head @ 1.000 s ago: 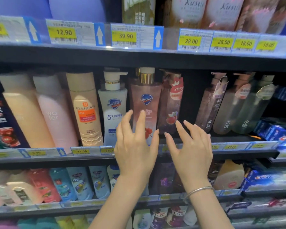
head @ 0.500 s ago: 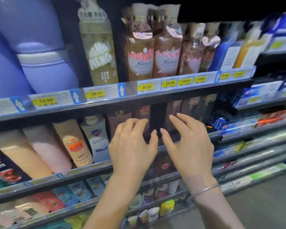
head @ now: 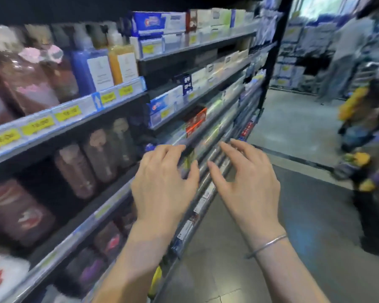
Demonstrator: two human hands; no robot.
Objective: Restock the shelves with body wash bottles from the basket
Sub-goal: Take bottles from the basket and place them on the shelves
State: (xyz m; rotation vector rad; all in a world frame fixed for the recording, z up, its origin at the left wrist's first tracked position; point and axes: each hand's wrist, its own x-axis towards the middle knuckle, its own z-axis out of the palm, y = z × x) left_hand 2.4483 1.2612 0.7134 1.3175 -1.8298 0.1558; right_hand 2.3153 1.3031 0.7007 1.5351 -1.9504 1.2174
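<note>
Your left hand [head: 162, 182] and right hand [head: 247, 184] are hovering side by side in front of the shelves [head: 109, 206], both with loosely spread, slightly curled fingers and nothing in either grip. The basket is not showing anywhere in the view, so you cannot tell which way it lies from your hands; that is the one thing the coming reach is depending on. The body wash bottles [head: 96, 158] already stocked are standing upright, long axis vertical, at about ten o'clock from your left hand, which is the nearer of the two. They are looking blurred: brownish translucent bodies with pale caps. At about two o'clock, across the aisle floor [head: 293, 215], another person [head: 350, 51] is standing, too smeared to read.
</note>
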